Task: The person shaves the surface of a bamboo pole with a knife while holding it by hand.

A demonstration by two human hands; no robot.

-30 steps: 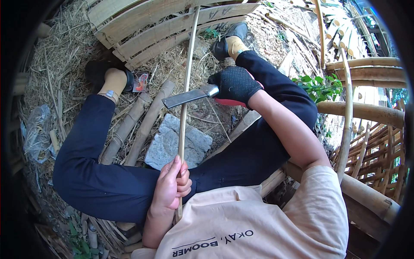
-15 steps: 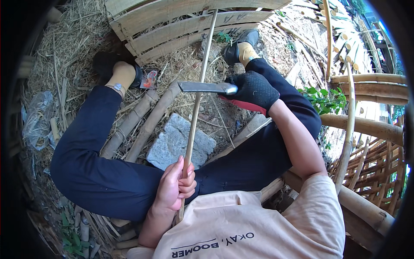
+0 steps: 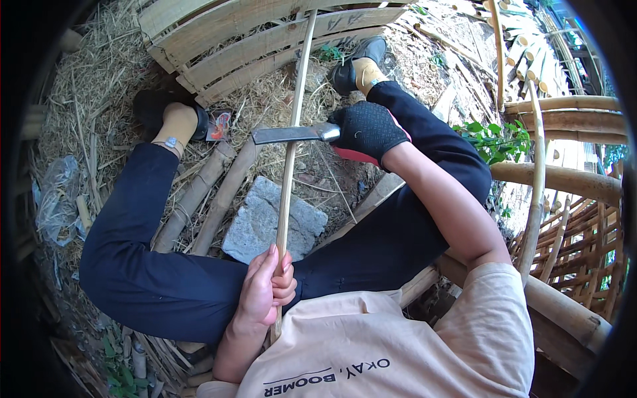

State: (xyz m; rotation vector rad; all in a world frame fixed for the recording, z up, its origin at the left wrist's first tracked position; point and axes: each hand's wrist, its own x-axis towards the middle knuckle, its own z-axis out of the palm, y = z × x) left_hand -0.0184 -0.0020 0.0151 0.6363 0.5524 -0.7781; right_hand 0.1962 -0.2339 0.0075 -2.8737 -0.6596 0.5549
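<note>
At the lap (image 3: pixel 338 273), left hand (image 3: pixel 264 290) clamps 1 strip (image 3: pixel 288 174); gloved right hand (image 3: pixel 369 134) seemingly grips a knife (image 3: pixel 286 135).

Dry straw (image 3: pixel 99 93) litters the dirt ground (image 3: pixel 424 79) before me; on it lie a rough grey stone block (image 3: pixel 272 219), two bamboo poles (image 3: pixel 225 196) just left, a small reddish packet (image 3: pixel 218 126) and a crumpled clear plastic bag (image 3: pixel 58 202).

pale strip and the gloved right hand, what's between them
In the head view, the knife spans the stretch: its metal collar, then blade, run from the right hand to the pale strip, and the blade reaches past it.
</note>
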